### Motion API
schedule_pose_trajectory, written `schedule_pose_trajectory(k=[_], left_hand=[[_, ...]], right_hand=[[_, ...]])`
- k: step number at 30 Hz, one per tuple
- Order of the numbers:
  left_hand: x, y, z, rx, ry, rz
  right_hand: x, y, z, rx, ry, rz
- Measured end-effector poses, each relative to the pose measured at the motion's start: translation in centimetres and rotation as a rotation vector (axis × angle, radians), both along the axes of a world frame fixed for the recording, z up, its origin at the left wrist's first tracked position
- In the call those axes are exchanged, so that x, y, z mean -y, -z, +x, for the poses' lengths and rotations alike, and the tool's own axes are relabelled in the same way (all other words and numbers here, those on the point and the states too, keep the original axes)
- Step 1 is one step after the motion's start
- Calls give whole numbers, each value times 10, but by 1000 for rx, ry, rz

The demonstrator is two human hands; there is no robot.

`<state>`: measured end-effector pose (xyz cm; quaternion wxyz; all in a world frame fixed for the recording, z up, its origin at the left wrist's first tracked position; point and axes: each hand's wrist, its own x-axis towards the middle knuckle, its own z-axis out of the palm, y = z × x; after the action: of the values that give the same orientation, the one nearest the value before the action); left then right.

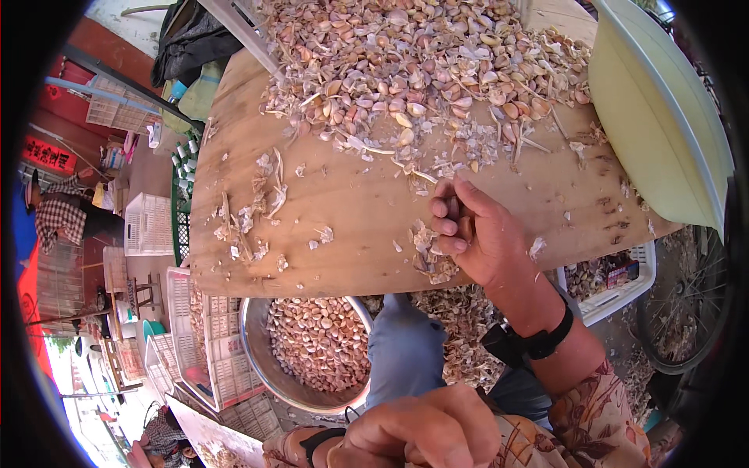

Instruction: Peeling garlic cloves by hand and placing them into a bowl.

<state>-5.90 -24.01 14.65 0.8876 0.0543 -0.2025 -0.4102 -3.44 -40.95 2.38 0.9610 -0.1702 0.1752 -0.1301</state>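
My right hand (477,230) hovers at the table's near edge, beside a small heap of dry garlic skins (433,257). Its fingers are curled in and the thumb points up; whatever lies inside them, if anything, is hidden. Close to the camera at the bottom, my left hand (421,429) is raised with bent fingers, and what they close on cannot be seen. A large pile of loose garlic cloves (406,70) covers the far part of the wooden table (343,210). Below the near edge stands a metal basin (250,343) full of cloves.
A pale yellow-green basin (647,109) leans at the table's right. White crates (230,343) stand at left, another white crate (612,292) below right, near a wheel (686,296). Garlic skins (460,312) litter the ground. A person in a checked shirt (62,214) is far left.
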Motion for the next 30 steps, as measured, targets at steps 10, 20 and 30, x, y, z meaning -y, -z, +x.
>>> schedule_pose_trajectory(k=[10,20,30], left_hand=[[85,93,161,1510,-843,967],[117,117,293,2075,-599,1578],[64,100,275,1673,-421,1574]], right_hand=[[5,-12,3,-3,166,100],[8,6,20,-55,99,107],[5,11,35,-283,186,-850]])
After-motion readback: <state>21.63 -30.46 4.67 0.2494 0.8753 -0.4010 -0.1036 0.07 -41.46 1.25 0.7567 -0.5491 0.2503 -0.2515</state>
